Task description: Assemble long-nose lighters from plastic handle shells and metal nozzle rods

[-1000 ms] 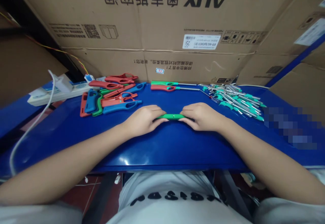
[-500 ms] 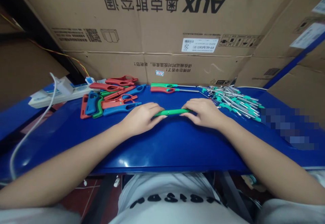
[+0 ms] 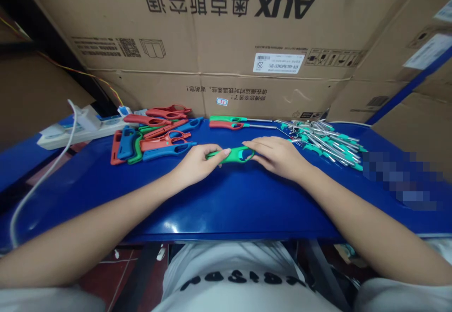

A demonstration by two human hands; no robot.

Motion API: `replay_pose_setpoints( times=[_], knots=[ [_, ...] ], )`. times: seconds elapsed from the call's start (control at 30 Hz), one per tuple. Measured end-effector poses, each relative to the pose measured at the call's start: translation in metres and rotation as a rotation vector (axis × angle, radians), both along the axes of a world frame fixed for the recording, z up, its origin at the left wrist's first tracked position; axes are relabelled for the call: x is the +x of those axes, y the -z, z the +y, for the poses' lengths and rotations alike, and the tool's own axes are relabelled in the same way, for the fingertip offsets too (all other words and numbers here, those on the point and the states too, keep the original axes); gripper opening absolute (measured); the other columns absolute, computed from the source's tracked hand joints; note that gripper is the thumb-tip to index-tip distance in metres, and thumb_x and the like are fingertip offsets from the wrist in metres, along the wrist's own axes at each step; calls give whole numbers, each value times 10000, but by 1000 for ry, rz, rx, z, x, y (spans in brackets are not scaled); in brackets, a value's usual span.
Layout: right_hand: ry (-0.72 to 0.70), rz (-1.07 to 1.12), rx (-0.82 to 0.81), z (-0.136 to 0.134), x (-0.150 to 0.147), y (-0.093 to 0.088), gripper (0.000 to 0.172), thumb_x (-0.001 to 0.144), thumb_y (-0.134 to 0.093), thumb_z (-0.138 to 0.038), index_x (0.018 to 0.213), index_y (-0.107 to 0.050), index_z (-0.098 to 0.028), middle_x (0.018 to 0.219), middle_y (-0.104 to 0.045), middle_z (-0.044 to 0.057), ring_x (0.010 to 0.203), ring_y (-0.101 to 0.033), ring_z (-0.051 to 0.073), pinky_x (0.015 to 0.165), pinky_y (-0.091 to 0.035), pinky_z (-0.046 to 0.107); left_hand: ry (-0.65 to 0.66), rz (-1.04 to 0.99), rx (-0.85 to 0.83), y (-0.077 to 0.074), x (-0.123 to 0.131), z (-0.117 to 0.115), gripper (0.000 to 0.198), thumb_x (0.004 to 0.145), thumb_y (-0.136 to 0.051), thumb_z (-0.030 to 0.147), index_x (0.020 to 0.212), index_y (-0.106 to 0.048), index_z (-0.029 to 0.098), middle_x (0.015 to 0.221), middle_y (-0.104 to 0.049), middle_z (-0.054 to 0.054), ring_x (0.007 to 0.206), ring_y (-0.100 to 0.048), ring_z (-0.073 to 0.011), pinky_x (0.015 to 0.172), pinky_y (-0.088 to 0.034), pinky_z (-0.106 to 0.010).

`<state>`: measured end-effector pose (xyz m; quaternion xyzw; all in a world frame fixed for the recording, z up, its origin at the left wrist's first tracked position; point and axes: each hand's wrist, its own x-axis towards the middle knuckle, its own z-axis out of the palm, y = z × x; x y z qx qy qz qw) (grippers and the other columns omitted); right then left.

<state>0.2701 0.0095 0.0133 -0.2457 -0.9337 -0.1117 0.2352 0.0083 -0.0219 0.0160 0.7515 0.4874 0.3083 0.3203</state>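
A green plastic lighter handle (image 3: 233,154) lies between my two hands at the middle of the blue table (image 3: 226,199). My left hand (image 3: 197,161) pinches its left end with thumb and fingers closed. My right hand (image 3: 278,155) holds the right end, fingers curled over it, hiding that end. The handle's trigger loop faces up toward me.
A heap of red, blue and green handle shells (image 3: 155,135) lies back left. Two finished lighters, green (image 3: 229,118) and red (image 3: 229,125), lie by the cardboard boxes (image 3: 226,43). Several metal rods with teal ends (image 3: 328,140) are piled back right. A white power strip (image 3: 77,130) sits far left.
Both hands have rolled the green handle over, so its trigger loop now shows. The hands shifted slightly away from me and to the left; the right hand's fingers moved onto the handle's right end.
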Motion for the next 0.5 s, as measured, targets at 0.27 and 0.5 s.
replay_pose_setpoints(
  times=[0.27,0.5],
  knots=[
    [18,-44,-66,-3,-4,2,287,1029,-440,-248,1157,-679,-152,1052,-763,114,922,-703,235,777,-486,351,245,326,414,9,-2,-7,398,1031,-471,415,1294,-624,160,1120,-667,-106,980,-673,-221,894,-533,-335],
    [104,-97,-98,-3,-10,-2,307,1026,-492,-310,1233,-663,-161,1180,-735,118,1067,-667,262,941,-437,423,194,502,484,6,-6,-3,357,1053,-415,362,1239,-617,135,1117,-672,-111,948,-692,-243,836,-566,-360]
  ],
)
